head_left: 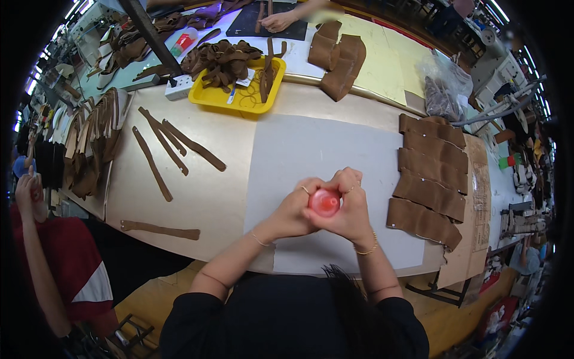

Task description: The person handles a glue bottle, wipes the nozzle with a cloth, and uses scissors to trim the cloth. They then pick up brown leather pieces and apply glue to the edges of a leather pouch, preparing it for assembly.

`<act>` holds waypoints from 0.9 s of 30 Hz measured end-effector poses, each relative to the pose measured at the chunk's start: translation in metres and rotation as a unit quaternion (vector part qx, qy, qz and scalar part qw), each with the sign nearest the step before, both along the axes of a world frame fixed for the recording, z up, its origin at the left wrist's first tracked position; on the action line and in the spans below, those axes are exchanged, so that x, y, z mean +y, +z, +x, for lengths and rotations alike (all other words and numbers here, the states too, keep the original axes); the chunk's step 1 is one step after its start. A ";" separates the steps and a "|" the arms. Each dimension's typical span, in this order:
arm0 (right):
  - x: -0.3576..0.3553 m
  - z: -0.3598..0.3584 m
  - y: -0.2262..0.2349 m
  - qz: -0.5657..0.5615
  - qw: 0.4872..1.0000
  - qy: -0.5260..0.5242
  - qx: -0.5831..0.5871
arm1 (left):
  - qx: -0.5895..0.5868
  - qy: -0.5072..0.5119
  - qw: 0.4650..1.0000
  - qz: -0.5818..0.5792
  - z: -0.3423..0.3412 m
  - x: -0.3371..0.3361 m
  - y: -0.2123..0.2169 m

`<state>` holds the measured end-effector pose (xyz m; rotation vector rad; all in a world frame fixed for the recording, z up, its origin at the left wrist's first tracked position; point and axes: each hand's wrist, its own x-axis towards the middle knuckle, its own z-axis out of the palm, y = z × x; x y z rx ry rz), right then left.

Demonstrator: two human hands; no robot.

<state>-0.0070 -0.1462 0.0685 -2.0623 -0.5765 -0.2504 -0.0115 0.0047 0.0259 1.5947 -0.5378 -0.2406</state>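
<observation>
Both of my hands are wrapped round a translucent squeeze bottle, seen end-on with a red middle, above the grey sheet on the table. My left hand closes on it from the left, and my right hand from the right. The fingers of the two hands meet at the far side of the bottle. To the right of the sheet lies a row of overlapping wide brown strips. Several narrow brown strips are spread over the left part of the table.
A yellow tray at the table's far edge holds brown strips, rubber bands and a pen. Brown pieces are piled at the left end. Across the table, another person's hand rests by a black mat. A person in red is at the left.
</observation>
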 end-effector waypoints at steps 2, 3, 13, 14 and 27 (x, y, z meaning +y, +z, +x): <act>-0.011 0.001 0.016 -0.004 0.990 0.131 0.045 | 0.082 -0.179 0.980 -0.025 0.007 0.014 0.005; -0.014 0.004 0.022 -0.033 0.976 0.208 0.054 | 0.105 -0.281 0.954 -0.002 0.011 0.021 0.000; -0.015 -0.004 -0.001 0.232 0.943 0.133 0.195 | 0.208 -0.284 0.935 -0.041 -0.001 0.023 0.001; -0.016 -0.002 -0.012 0.297 0.921 0.106 0.227 | 0.189 -0.195 0.961 -0.050 -0.001 0.022 -0.001; -0.005 -0.012 -0.018 0.510 0.802 0.015 0.311 | -0.200 0.124 0.971 0.041 0.009 0.006 -0.009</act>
